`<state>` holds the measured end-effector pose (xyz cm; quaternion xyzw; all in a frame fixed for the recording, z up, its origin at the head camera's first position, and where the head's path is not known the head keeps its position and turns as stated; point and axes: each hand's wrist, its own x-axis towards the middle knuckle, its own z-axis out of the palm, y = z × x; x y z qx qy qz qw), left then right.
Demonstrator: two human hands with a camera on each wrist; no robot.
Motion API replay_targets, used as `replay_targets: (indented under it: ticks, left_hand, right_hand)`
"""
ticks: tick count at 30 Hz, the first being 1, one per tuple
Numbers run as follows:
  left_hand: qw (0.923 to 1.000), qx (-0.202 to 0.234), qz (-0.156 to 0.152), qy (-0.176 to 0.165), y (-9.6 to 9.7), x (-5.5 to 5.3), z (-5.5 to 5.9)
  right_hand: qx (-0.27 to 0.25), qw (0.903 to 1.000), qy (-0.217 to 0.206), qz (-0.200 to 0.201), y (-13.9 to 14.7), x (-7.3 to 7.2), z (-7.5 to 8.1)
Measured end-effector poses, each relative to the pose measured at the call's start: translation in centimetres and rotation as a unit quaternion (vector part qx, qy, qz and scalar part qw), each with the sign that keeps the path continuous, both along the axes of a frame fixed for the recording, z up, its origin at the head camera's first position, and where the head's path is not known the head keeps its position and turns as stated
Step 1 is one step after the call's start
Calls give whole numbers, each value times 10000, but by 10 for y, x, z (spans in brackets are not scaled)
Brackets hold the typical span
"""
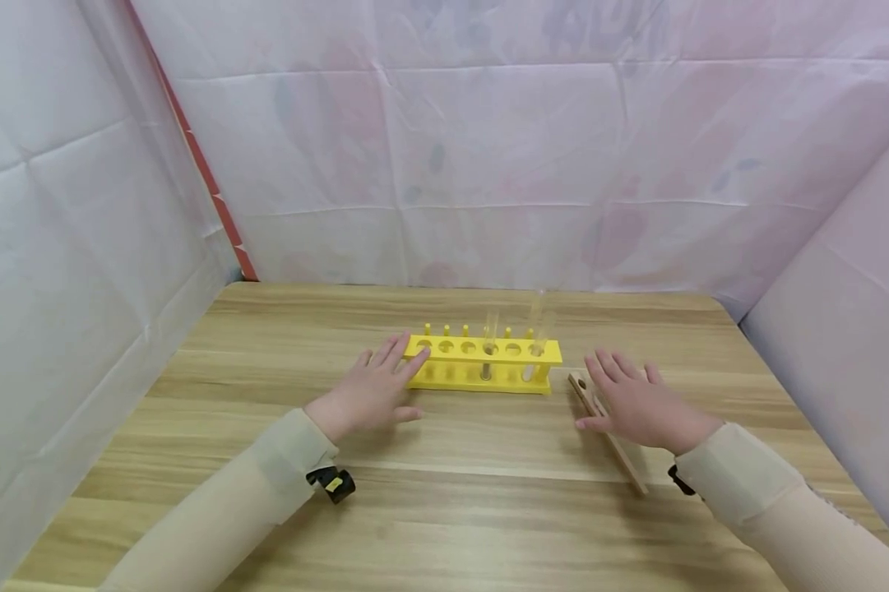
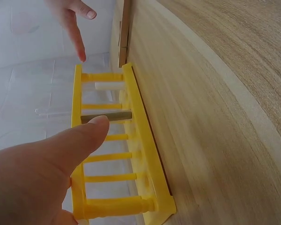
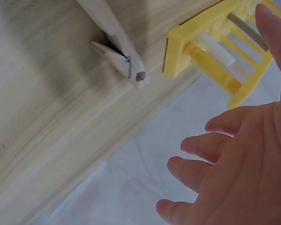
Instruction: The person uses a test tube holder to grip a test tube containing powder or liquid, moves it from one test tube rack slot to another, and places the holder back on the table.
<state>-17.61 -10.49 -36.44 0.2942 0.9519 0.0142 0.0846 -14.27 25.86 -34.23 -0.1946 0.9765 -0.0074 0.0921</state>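
Just ahead and to the right of the left hand (image 1: 370,395) stands a yellow rack (image 1: 481,359), its near end by that hand's straight, spread fingers. They overlap the end of the top bar in the head view, though whether they truly press on it I cannot tell. Beyond the rack's far end, the right hand (image 1: 640,404) hangs with its fingers spread and holds nothing.

So far as shown, the racking looks settled: a tube with dark contents (image 2: 117,116) is upright in the fourth hole counted from the left hand, and a tube with white contents (image 2: 110,86) is in the end hole nearest the right hand. Clear glass is hard to make out up there, so another tube behind may be missed.

The part that looks undone is the wooden clamp (image 3: 116,30): it grips no tube and lies on the table (image 1: 444,510) below and to the left of the right hand, apart from the rack, its handle running back toward the person.
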Motion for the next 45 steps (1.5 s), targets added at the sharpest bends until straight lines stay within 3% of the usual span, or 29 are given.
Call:
replay_targets:
  ticks: [8,18,25,33,45]
  left_hand:
    - [10000,-4,42,-18,1,-1,0]
    - [9999,-91,4,95,0,-3,-4]
    - [10000,-38,8,91,-2,-3,-3]
    - [9999,-46,-26,155,-1,-3,-2]
    - [9996,-103,-45,241,-1,-2,-1]
  right_hand:
    - [180,9997,-118,-122,7,-1,-17]
    - [-144,9955,-861,-358,11,-1,-25]
    - [-395,9966,-569,-456,14,-4,-33]
    - [-327,9955,-430,-776,13,-8,-41]
    - [133,9983,-203,-534,11,-11,-44]
